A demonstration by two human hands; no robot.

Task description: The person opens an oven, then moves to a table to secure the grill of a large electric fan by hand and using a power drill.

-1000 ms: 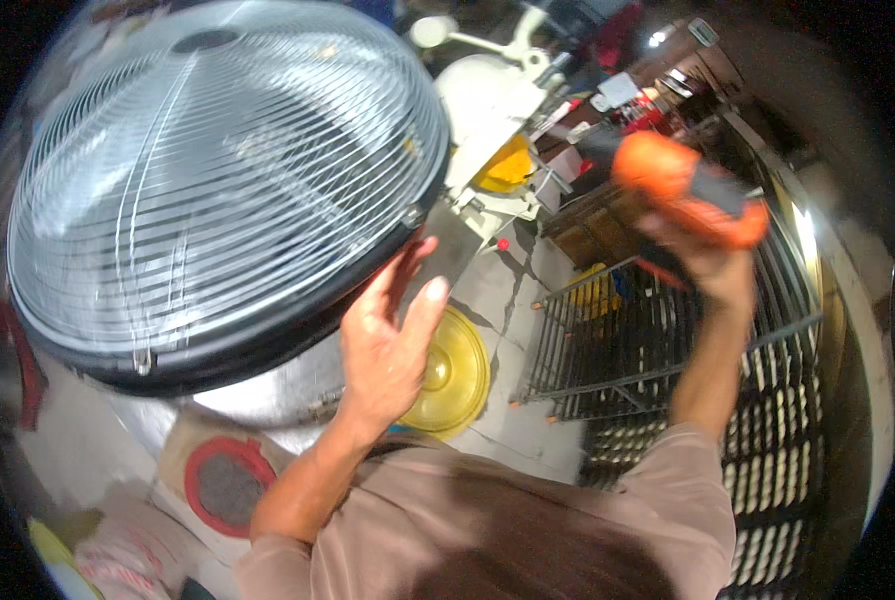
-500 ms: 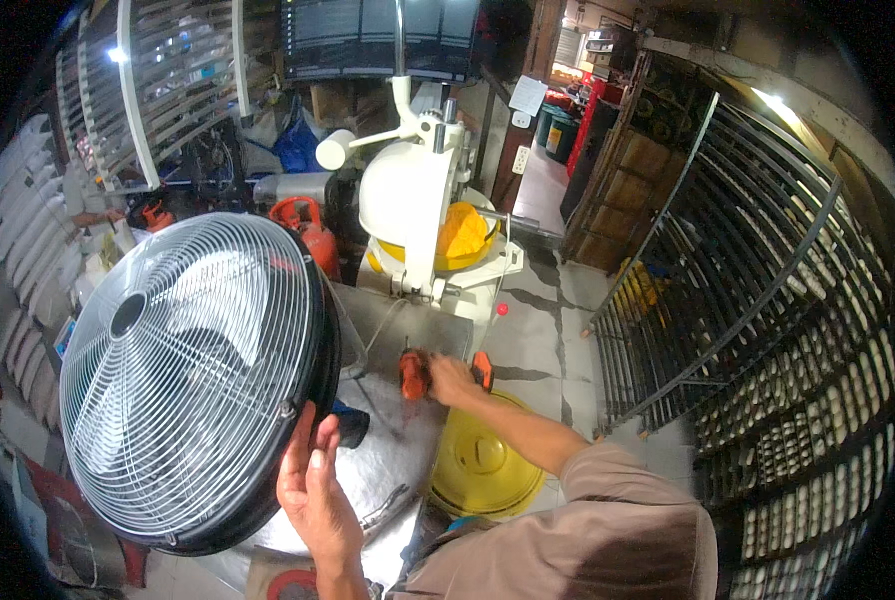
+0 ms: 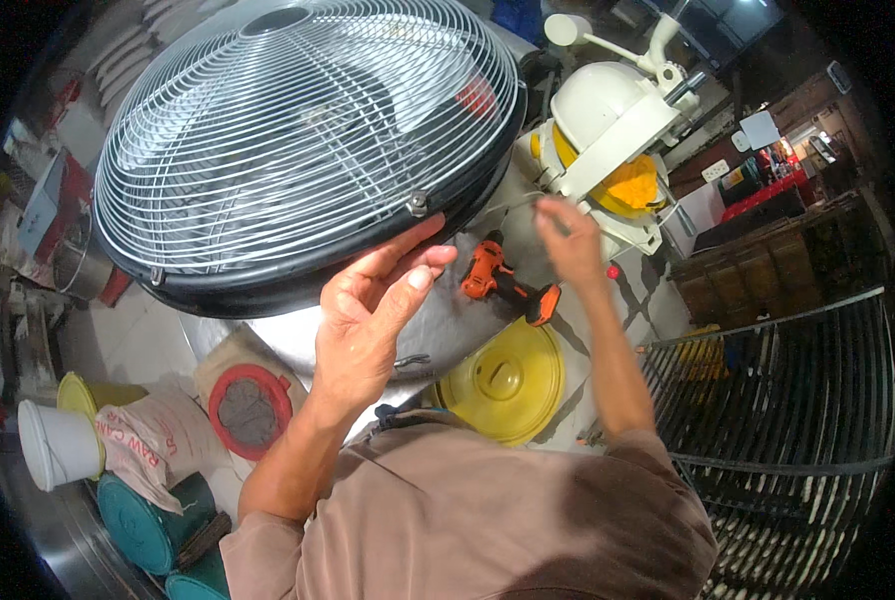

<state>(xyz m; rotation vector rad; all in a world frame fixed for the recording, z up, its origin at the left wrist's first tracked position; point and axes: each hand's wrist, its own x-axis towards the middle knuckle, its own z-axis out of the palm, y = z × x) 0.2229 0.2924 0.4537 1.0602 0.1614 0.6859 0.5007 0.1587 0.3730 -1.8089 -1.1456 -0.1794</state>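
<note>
A: Where is the fan (image 3: 298, 150), and why does the left hand (image 3: 363, 310) stay at its rim?

B: The fan is in front of the person, toward the left, above the metal table (image 3: 423, 330). Its wire grille faces upward with some tilt, so I suppose the hand is there to steady it. What is under the fan, I cannot see well.

A: And the cordless drill (image 3: 486, 272)?

B: It lies on the metal table, to the right of the fan, with its chuck away from the person and its battery end near the table's edge. Probably it is laid down so that the right hand (image 3: 573, 240) is free, but within easy reach.

A: How are the hands posed?

B: The left forearm rises from below. The hand is spread loosely, palm turned up and inward, the fingers against the black rim just below a metal clip (image 3: 418, 204), the thumb apart. The right arm is stretched forward, beyond the drill and not touching it. Its fingers are bent, with the tips toward the fan. Because of blur, I cannot tell if they pinch something small.
</note>
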